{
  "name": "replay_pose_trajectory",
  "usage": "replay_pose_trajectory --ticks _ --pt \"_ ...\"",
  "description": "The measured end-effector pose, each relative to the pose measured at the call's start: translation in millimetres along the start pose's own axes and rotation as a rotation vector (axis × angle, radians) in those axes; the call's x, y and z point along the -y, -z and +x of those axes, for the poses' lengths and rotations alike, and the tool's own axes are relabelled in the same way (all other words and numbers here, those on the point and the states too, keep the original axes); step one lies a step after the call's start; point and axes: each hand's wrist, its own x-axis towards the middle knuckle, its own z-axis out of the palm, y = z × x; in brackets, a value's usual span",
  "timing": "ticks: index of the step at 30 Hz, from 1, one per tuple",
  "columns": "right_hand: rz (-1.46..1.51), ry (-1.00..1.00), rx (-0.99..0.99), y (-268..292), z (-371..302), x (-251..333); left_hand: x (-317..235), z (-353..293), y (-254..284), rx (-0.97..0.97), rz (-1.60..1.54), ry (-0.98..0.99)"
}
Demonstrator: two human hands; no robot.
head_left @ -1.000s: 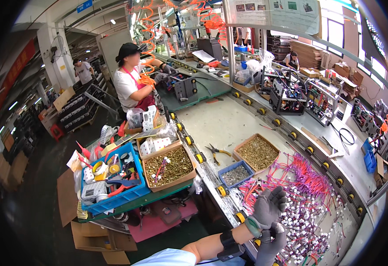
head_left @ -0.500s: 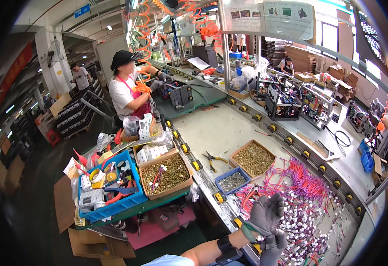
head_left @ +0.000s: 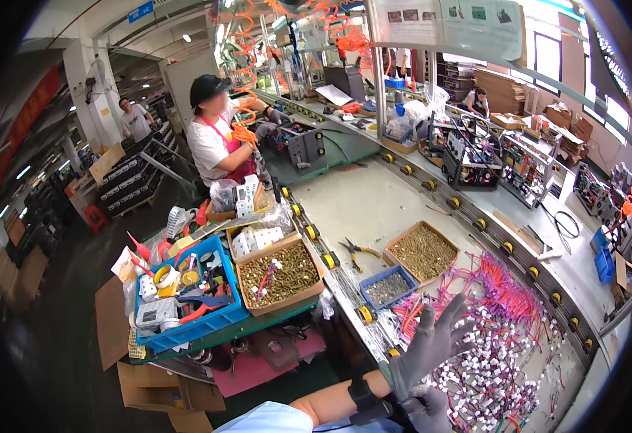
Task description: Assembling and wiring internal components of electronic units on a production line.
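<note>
1. Left hand (head_left: 433, 346), in a grey fabric work glove: raised above the worktop, palm open, fingers and thumb spread apart.
2. Right hand (head_left: 429, 413), likewise grey-gloved: low, against the left wrist at the glove's cuff; whether its fingers pinch the cuff, I cannot tell.
3. Black strap band (head_left: 364, 395): around the left forearm, just behind the glove.
4. Heap of red-and-purple wire leads with small white connectors (head_left: 485, 375): on the pale metal worktop (head_left: 330, 191), beside and beyond both hands.
5. Shallow blue plastic tray (head_left: 398, 299) of small silvery pieces: just beyond the left hand.
6. Brown cardboard box (head_left: 442, 269) of brass-coloured pieces: next to the tray.
7. Pliers with yellow-and-black handles (head_left: 360, 250): lying open near both containers.
8. Rectangular blue plastic crate (head_left: 197, 329) of mixed tools and tapes: to the left.
9. Co-worker in a white top and red apron (head_left: 211, 144): further back, beside a dark boxy unit (head_left: 306, 149).
</note>
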Motion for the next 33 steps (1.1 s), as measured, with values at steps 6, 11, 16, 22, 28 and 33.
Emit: replay_pose_trajectory --ticks 6,11,16,22,28,33 --pt "-0.154 -0.060 -0.247 -18.7 11.7 -17.5 -27.3 6.6 22.0 0.331 -0.222 0.020" --pt "-0.120 -0.110 -0.335 -19.6 10.9 -28.4 -58.8 -12.4 15.9 0.316 -0.122 -0.030" --pt "-0.395 -0.147 -0.082 -24.2 8.5 -27.8 -104.4 -16.5 20.1 0.299 -0.055 -0.066" --pt "-0.508 -0.074 -0.046 -35.3 14.3 -29.5 -184.0 -25.3 42.5 0.261 0.046 -0.089" --pt "-0.454 -0.099 0.088 -32.1 52.6 -33.1 -277.3 12.4 87.6 -0.479 0.806 -0.214" --pt "-0.645 0.074 0.103 -34.5 96.7 -51.4 -378.0 69.2 142.1 -0.877 1.072 -0.291"
